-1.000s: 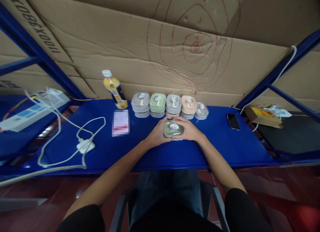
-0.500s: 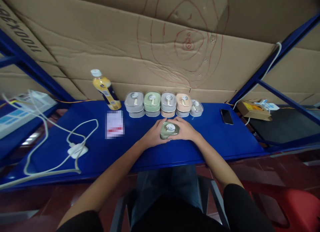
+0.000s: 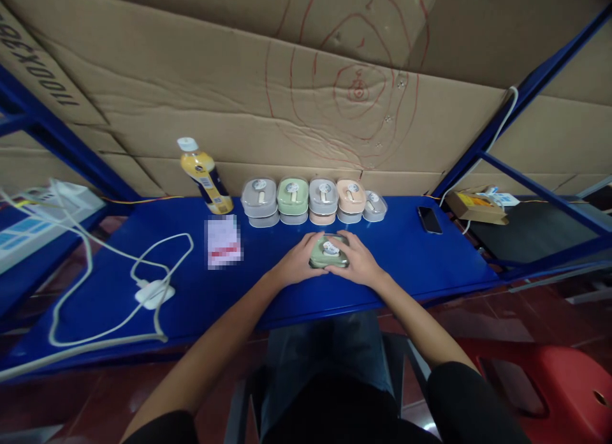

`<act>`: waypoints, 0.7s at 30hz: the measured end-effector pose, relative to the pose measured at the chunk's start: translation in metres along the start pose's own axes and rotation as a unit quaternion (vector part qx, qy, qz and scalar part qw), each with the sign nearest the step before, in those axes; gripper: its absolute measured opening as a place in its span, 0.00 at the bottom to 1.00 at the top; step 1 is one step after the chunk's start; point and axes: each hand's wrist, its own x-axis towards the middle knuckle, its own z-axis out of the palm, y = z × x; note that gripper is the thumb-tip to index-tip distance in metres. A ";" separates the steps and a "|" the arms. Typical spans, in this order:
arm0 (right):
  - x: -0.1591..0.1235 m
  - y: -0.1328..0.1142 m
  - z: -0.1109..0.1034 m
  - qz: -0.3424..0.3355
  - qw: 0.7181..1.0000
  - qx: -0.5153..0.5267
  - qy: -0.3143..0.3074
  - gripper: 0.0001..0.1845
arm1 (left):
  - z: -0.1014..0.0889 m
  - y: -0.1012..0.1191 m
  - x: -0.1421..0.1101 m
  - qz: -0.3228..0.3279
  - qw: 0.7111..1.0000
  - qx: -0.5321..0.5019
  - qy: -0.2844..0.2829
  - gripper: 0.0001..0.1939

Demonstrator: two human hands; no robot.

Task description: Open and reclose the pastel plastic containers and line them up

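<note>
Green box point(image 3: 326, 260) clasped by left hand point(image 3: 296, 262) at its nine o'clock and right hand point(image 3: 362, 261) at its three, contents unclear, clear-lidded boxes point(image 3: 292, 201) toward twelve, pale sticks point(image 3: 261, 198) at their tops, held label point(image 3: 329, 248) now more covered

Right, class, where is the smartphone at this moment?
In the head view, the smartphone lies on the right side of the blue table, between the row's right-end gray lidded container and the brown cardboard box.
</note>
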 end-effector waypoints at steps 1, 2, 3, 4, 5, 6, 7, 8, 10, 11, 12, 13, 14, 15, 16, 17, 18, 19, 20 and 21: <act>-0.003 -0.001 -0.001 -0.003 1.000 -0.009 -0.005 0.42 | 0.000 0.001 -0.001 0.001 1.000 0.002 0.004 0.52; -0.007 -0.003 -0.003 -0.005 1.000 -0.017 -0.009 0.41 | 0.001 0.002 -0.002 0.001 1.000 0.003 0.008 0.51; -0.010 -0.004 -0.005 -0.003 1.000 -0.024 -0.011 0.40 | 0.002 0.002 -0.002 0.001 1.000 0.003 0.011 0.51; -0.015 -0.004 -0.008 0.001 0.999 -0.031 -0.010 0.39 | 0.002 0.003 -0.003 0.002 1.000 0.004 0.013 0.50; -0.020 -0.004 -0.010 0.008 0.999 -0.040 -0.006 0.38 | 0.003 0.003 -0.003 0.002 1.000 0.005 0.014 0.49; -0.027 -0.004 -0.013 0.019 0.999 -0.049 0.000 0.38 | 0.004 0.004 -0.004 0.002 1.000 0.007 0.017 0.46; -0.034 -0.002 -0.015 0.033 0.998 -0.060 0.007 0.38 | 0.004 0.004 -0.004 0.000 1.000 0.010 0.019 0.44; -0.043 0.002 -0.019 0.048 0.996 -0.072 0.015 0.38 | 0.005 0.005 -0.004 -0.003 1.000 0.013 0.021 0.41; -0.063 0.013 -0.026 0.081 0.991 -0.097 0.033 0.38 | 0.004 0.006 -0.004 -0.016 0.999 0.022 0.025 0.36; -0.073 0.021 -0.031 0.099 0.988 -0.108 0.042 0.38 | 0.004 0.007 -0.004 -0.023 0.999 0.027 0.024 0.34; -0.083 0.030 -0.037 0.119 0.984 -0.121 0.055 0.38 | 0.003 0.007 -0.004 -0.027 0.999 0.032 0.022 0.33; -0.093 0.039 -0.042 0.143 0.978 -0.138 0.066 0.38 | 0.003 0.008 -0.004 -0.028 0.999 0.036 0.021 0.32; -0.101 0.049 -0.047 0.172 0.969 -0.160 0.078 0.38 | 0.003 0.008 -0.004 -0.028 0.999 0.040 0.021 0.31; -0.107 0.058 -0.053 0.204 0.957 -0.186 0.087 0.38 | 0.003 0.008 -0.004 -0.026 0.999 0.042 0.022 0.30; -0.111 0.067 -0.057 0.236 0.943 -0.213 0.093 0.38 | 0.003 0.008 -0.004 -0.023 0.998 0.043 0.025 0.28; -0.113 0.076 -0.061 0.268 0.929 -0.238 0.096 0.38 | 0.003 0.007 -0.004 -0.019 0.998 0.044 0.028 0.27; -0.112 0.084 -0.064 0.298 0.914 -0.258 0.097 0.38 | 0.004 0.007 -0.004 -0.015 0.998 0.044 0.031 0.25; -0.108 0.091 -0.066 0.324 0.900 -0.274 0.096 0.38 | 0.005 0.006 -0.004 -0.012 0.998 0.046 0.034 0.24; -0.101 0.099 -0.066 0.348 0.888 -0.284 0.094 0.37 | 0.005 0.006 -0.003 -0.009 0.998 0.047 0.035 0.22; -0.092 0.106 -0.067 0.370 0.878 -0.290 0.092 0.37 | 0.005 0.006 -0.003 -0.007 0.998 0.049 0.037 0.21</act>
